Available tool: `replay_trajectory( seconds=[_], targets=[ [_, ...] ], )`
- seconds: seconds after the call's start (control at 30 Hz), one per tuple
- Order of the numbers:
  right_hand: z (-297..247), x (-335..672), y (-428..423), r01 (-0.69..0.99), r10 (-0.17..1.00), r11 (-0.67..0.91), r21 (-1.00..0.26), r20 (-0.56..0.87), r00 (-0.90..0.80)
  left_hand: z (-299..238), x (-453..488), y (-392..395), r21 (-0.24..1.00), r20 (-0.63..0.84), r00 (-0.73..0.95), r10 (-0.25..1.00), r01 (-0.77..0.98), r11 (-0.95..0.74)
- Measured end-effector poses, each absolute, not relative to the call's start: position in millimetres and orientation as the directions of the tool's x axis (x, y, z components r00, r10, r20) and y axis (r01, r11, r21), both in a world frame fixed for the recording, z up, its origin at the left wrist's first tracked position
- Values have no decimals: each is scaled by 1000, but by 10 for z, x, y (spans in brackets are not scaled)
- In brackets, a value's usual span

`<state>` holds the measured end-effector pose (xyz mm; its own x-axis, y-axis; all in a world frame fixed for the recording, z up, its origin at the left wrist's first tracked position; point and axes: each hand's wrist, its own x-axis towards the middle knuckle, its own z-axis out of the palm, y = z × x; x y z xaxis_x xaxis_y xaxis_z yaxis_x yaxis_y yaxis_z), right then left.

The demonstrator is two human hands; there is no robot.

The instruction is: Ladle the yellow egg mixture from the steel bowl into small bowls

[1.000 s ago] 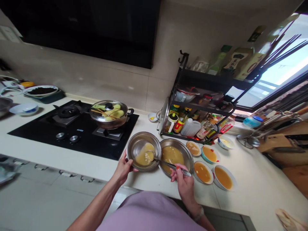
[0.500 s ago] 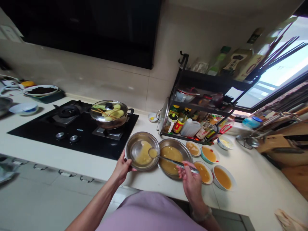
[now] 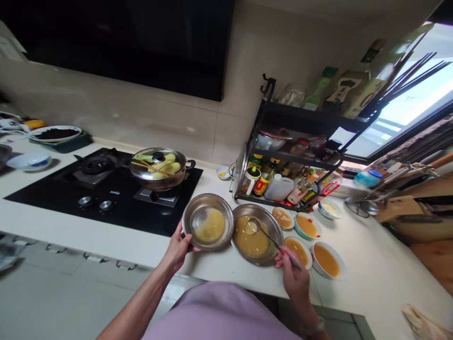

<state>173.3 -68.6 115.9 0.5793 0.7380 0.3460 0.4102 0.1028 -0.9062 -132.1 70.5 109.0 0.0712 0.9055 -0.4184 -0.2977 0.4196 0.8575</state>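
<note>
My left hand (image 3: pixel 181 246) grips the rim of a metal bowl (image 3: pixel 189 231), thumb on top, with a shallow pool of yellowish liquid inside. My right hand (image 3: pixel 293 274) is closed round the handle of a ladle (image 3: pixel 266 236). The ladle's head is over or in a second metal bowl (image 3: pixel 278 226), which holds more of the same cloudy liquid. The two metal bowls stand side by side at the counter's front. Close to my right hand are an oval dish (image 3: pixel 307 250) and a white bowl (image 3: pixel 341 264) of orange-yellow liquid.
A lidded pan (image 3: pixel 159 170) with green pieces and chopsticks stands on the black gas hob (image 3: pixel 120 210). Behind the bowls is a black rack (image 3: pixel 297 158) of bottles. Further small bowls (image 3: pixel 306 229) stand before it. A cloth (image 3: pixel 421 321) lies at the right front.
The ladle has moved right, from over the left metal bowl to the right metal bowl. My right hand shifted right and slightly down with it. My left hand still grips its bowl.
</note>
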Motion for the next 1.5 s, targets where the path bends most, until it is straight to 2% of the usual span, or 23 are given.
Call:
replay_trajectory(
  seconds=[0.13, 0.2, 0.27, 0.4, 0.53, 0.67, 0.8, 1.13, 1.37, 1.5],
  targets=[
    [1168, 1673, -765, 646, 766, 262, -717, 562, 313, 1119, -1309, 698, 860, -414, 75, 907, -296, 417],
    [1235, 1588, -764, 655, 744, 328, -681, 613, 265, 1130, -1299, 693, 870, -400, 67, 914, -285, 402],
    [1311, 1473, -730, 597, 744, 373, -710, 614, 265, 1139, -1289, 686, 883, -382, 65, 922, -271, 385],
    [1323, 1243, -600, 431, 791, 424, -797, 557, 252, 1159, -1266, 667, 888, -379, 70, 923, -252, 384],
    [1128, 1094, -488, 334, 844, 361, -871, 458, 281, 1171, -1246, 640, 882, -395, 69, 916, -252, 399],
    [1030, 1034, -423, 102, 857, 185, -977, 211, 470, 1165, -1248, 628, 871, -409, 65, 910, -268, 411],
    [1099, 1053, -390, -114, 823, 87, -990, 7, 568, 1166, -1269, 633, 865, -418, 60, 906, -278, 418],
    [1200, 1103, -409, -94, 815, 125, -988, 48, 577, 1170, -1278, 632, 865, -422, 61, 905, -272, 422],
    [1261, 1128, -377, -241, 757, 81, -967, -97, 646, 1179, -1272, 644, 861, -432, 64, 899, -267, 433],
    [1306, 1255, -401, -253, 723, 87, -964, -114, 682, 1169, -1272, 659, 867, -418, 74, 906, -265, 422]
  ],
)
